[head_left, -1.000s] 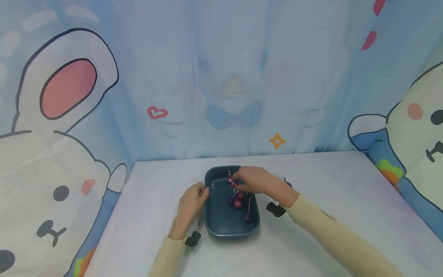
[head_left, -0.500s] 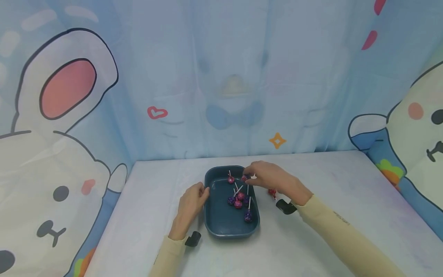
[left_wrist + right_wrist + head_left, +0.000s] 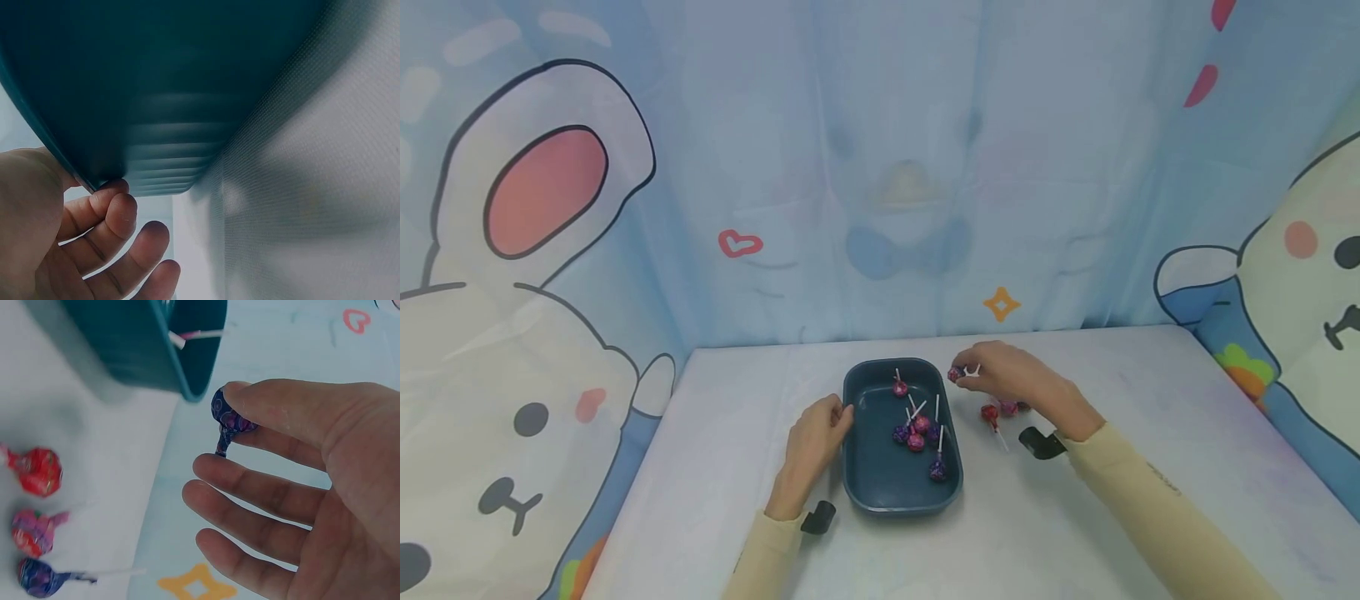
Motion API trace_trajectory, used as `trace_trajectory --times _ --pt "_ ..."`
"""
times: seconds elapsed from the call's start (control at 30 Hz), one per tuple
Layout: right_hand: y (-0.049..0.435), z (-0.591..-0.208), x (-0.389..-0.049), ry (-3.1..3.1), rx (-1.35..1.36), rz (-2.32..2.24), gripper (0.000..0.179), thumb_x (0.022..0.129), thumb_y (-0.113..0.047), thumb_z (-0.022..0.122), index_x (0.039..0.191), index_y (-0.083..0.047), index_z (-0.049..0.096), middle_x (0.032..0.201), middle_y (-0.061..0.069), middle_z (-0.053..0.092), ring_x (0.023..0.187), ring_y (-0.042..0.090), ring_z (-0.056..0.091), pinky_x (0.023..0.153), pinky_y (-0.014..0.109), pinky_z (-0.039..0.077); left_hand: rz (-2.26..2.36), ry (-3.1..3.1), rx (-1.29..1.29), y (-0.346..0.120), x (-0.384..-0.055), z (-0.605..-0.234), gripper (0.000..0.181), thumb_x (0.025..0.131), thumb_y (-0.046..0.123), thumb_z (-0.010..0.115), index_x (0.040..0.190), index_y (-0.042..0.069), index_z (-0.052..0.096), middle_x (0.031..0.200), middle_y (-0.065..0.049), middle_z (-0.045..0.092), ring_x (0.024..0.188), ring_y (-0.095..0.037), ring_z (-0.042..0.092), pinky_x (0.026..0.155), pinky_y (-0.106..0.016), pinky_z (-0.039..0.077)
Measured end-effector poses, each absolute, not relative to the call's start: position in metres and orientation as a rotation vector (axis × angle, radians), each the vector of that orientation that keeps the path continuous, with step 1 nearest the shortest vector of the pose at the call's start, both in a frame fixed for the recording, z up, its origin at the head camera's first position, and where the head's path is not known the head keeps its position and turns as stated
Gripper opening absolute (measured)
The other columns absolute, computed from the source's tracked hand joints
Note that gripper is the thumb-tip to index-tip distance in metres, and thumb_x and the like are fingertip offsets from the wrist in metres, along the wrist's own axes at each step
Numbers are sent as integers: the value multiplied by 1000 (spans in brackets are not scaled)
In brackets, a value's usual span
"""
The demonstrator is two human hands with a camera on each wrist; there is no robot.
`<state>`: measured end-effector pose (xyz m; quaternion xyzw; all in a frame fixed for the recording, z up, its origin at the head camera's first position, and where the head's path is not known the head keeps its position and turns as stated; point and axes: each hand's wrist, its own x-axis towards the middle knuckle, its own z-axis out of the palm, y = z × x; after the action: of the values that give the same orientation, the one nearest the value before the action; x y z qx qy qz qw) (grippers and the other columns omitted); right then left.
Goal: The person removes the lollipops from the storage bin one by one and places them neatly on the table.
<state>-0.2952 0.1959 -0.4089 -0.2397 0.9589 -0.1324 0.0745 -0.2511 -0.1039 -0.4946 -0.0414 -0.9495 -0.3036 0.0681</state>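
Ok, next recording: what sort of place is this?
Probably a small staged indoor setup: a blue cartoon-printed curtain hangs directly behind a pale tabletop, where a dark blue tray holds wrapped lollipops. Nothing beyond the curtain shows, so I can't be sure.

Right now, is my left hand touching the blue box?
Touching. The left wrist view shows it: your left hand pinches the blue box at its rim, one fingertip against the outer wall.
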Motion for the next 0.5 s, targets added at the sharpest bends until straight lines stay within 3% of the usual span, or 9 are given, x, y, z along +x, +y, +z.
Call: trace_trajectory --times 0.27,0.5 --pt "223 -420 -301 2855 -584 -478 31 84 -31 65 110 -15 64 100 0 66 78 10 56 73 34 49 -908 -2856 -125 -104 -251 -495 28 90 37 51 71 17 50 60 4 49 51 -9 44 46 -24 35" --pt "238 -432 -303 2828 -476 -470 36 84 -31 65 114 -11 62 101 5 65 81 15 56 76 38 50 -908 -2858 -128 -105 -251 -496 28 91 37 50 71 17 50 60 4 49 51 -9 44 46 -24 35"
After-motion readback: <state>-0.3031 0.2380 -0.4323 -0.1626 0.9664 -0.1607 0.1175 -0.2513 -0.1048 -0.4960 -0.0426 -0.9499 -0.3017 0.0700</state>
